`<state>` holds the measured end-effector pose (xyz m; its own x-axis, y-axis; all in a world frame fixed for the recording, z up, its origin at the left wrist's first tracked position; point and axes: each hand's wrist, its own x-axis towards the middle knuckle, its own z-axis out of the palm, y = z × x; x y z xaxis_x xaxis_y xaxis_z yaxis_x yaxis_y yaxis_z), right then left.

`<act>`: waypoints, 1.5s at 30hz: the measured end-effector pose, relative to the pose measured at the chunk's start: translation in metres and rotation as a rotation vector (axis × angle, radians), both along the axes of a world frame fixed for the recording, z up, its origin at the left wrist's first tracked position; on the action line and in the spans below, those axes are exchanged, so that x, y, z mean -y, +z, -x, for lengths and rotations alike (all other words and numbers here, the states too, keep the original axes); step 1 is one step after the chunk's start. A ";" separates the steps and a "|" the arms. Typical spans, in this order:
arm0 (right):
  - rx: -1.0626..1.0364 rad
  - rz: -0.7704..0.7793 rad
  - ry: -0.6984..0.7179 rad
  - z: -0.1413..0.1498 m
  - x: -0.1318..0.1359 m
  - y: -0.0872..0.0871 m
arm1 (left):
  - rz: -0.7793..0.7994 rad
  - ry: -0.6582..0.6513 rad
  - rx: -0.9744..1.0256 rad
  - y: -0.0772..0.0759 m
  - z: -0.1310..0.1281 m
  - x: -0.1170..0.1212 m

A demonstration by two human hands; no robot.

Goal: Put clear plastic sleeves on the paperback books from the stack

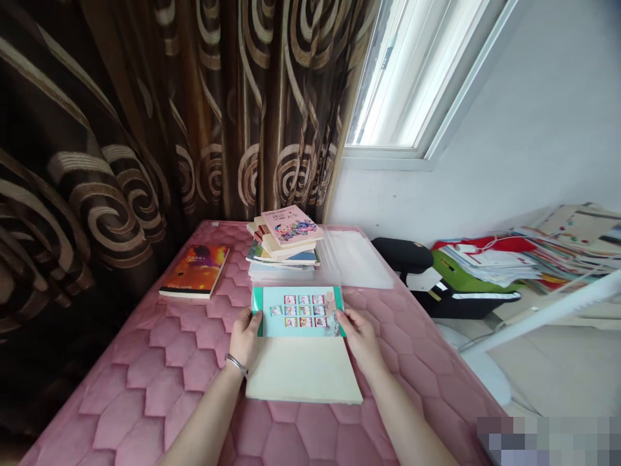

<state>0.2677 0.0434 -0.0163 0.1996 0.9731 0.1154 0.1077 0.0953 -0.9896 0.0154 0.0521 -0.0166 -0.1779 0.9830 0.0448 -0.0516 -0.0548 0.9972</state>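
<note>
A book lies in front of me with a blank cream page [303,372] facing up. Beyond that page is its teal cover panel [266,298], printed with rows of small coloured pictures. My left hand [246,330] has its thumb and fingers closed on the panel's left edge. On the opposite edge, my right hand [358,330] pinches the panel in the same way. A pile of books [284,255] stands just behind, topped by a pink book [294,226] with cartoon figures. Clear plastic sheets [361,259] lie beside the pile.
The books rest on a pink quilted surface [184,362]. An orange and purple book [196,268] is at the far left, near a brown patterned curtain [213,116]. Past the right edge are a black bag [402,255], stacked papers [504,265] and a white slanted pole [543,323].
</note>
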 end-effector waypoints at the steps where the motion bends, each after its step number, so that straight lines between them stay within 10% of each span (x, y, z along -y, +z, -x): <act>1: -0.046 0.000 0.040 -0.001 0.001 0.001 | 0.008 0.000 -0.012 -0.002 0.000 -0.001; 45: 0.055 -0.009 0.014 0.000 -0.003 -0.004 | -0.061 -0.003 -0.063 0.002 0.001 0.000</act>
<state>0.2678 0.0461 -0.0208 0.1787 0.9746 0.1351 0.1610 0.1065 -0.9812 0.0148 0.0520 -0.0146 -0.1702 0.9787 0.1152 0.0105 -0.1151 0.9933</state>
